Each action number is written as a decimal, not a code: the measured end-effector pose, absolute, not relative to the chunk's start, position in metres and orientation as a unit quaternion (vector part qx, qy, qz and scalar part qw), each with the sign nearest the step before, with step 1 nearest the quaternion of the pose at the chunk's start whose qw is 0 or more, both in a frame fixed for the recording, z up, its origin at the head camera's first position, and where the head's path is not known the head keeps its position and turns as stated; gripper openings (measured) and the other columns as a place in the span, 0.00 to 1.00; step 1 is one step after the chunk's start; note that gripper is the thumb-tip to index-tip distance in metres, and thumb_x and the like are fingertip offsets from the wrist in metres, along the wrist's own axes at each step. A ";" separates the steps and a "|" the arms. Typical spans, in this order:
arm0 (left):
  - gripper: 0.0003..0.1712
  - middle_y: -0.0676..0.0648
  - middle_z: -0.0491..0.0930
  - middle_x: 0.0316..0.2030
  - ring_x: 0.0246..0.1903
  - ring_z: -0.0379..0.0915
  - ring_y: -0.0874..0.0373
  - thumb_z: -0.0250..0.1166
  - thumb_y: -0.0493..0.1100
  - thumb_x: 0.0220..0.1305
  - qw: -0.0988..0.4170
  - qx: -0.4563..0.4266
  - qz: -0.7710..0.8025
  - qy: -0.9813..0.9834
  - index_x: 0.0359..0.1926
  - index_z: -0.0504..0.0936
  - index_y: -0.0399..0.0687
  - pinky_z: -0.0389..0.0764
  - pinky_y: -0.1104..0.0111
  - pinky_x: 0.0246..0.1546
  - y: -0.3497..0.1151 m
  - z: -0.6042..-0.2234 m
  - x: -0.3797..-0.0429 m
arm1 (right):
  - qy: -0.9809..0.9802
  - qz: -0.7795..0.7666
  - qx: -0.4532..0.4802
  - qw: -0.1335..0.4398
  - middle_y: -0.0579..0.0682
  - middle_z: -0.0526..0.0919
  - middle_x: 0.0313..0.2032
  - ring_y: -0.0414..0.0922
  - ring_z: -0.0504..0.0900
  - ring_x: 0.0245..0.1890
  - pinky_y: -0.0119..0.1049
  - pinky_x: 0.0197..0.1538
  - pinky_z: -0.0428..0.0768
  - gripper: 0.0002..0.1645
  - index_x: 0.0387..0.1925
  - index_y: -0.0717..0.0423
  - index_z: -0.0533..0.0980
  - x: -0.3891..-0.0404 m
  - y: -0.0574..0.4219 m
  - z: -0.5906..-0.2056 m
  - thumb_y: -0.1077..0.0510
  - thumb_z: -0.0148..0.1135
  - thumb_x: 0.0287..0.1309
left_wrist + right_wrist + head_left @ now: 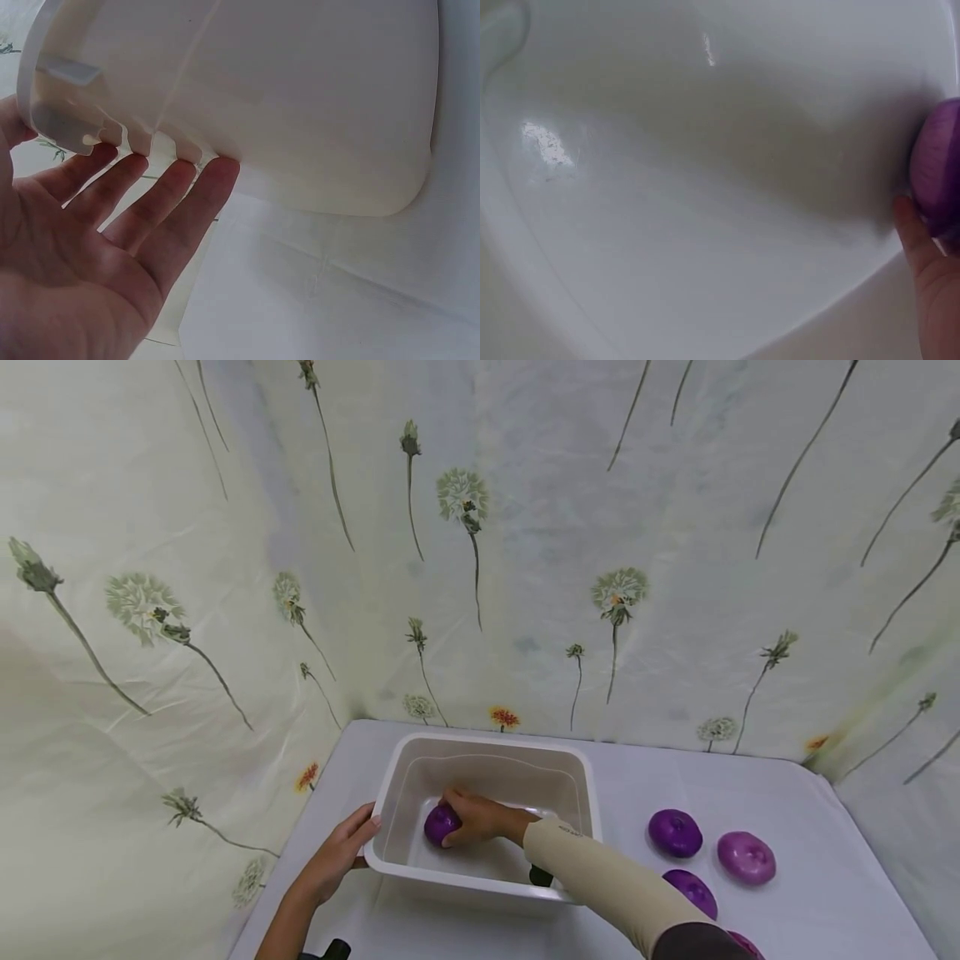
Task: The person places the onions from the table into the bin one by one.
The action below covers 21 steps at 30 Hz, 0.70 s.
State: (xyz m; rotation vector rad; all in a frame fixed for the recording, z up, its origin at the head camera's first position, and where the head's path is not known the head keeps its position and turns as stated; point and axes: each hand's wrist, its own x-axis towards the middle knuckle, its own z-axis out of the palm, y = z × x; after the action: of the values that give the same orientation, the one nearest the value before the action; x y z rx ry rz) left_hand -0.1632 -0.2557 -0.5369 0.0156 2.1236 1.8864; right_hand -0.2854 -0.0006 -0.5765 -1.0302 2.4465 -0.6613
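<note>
A white plastic tub [480,883] stands on the table. My left hand [337,852] holds its left end, thumb over the rim; in the left wrist view the fingers [169,199] touch the outer wall. Inside the tub, my right hand [477,818] grips a shiny purple onion [439,825] low down near the left end. The onion [937,165] shows only partly at the right edge of the right wrist view, with the thumb [913,229] against it.
Right of the tub lie more onions: a dark purple one [675,833], a pinker one [746,858] and another purple one [692,893], with one more partly behind my right sleeve [615,881]. A flower-printed cloth [525,568] hangs behind the table [817,893].
</note>
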 end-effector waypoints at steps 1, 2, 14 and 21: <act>0.35 0.29 0.66 0.66 0.56 0.75 0.39 0.51 0.54 0.77 0.150 0.006 0.657 0.739 0.76 0.57 0.43 0.83 0.54 0.46 -0.256 -0.537 -0.163 | 0.876 -0.236 -0.367 0.204 0.48 0.71 0.52 0.44 0.76 0.54 0.38 0.61 0.76 0.34 0.56 0.50 0.68 -0.285 -0.001 -0.576 0.46 0.75 0.54; 0.35 0.28 0.66 0.66 0.55 0.75 0.39 0.51 0.55 0.77 0.151 0.006 0.657 0.738 0.76 0.57 0.43 0.83 0.54 0.46 -0.256 -0.537 -0.163 | 0.877 -0.235 -0.365 0.208 0.47 0.71 0.52 0.44 0.76 0.54 0.38 0.61 0.76 0.34 0.56 0.50 0.68 -0.285 -0.001 -0.575 0.46 0.74 0.54; 0.36 0.28 0.63 0.68 0.58 0.73 0.38 0.50 0.57 0.77 0.155 0.014 0.656 0.739 0.76 0.56 0.44 0.83 0.52 0.48 -0.258 -0.536 -0.163 | 0.881 -0.226 -0.347 0.230 0.47 0.72 0.52 0.42 0.75 0.53 0.39 0.61 0.76 0.36 0.58 0.50 0.66 -0.288 0.001 -0.574 0.43 0.73 0.55; 0.36 0.28 0.63 0.68 0.58 0.73 0.38 0.50 0.57 0.77 0.153 0.010 0.655 0.740 0.76 0.57 0.44 0.83 0.51 0.48 -0.257 -0.535 -0.163 | 0.883 -0.222 -0.336 0.240 0.46 0.73 0.51 0.42 0.74 0.53 0.40 0.61 0.75 0.36 0.57 0.49 0.66 -0.291 0.001 -0.572 0.43 0.74 0.54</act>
State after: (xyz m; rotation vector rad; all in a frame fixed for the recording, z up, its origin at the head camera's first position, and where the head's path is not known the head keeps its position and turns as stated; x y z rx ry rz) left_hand -0.1629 -0.2566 -0.5345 0.0279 2.1228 1.8772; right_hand -0.2905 0.0011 -0.5715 -0.9194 2.4182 -0.6072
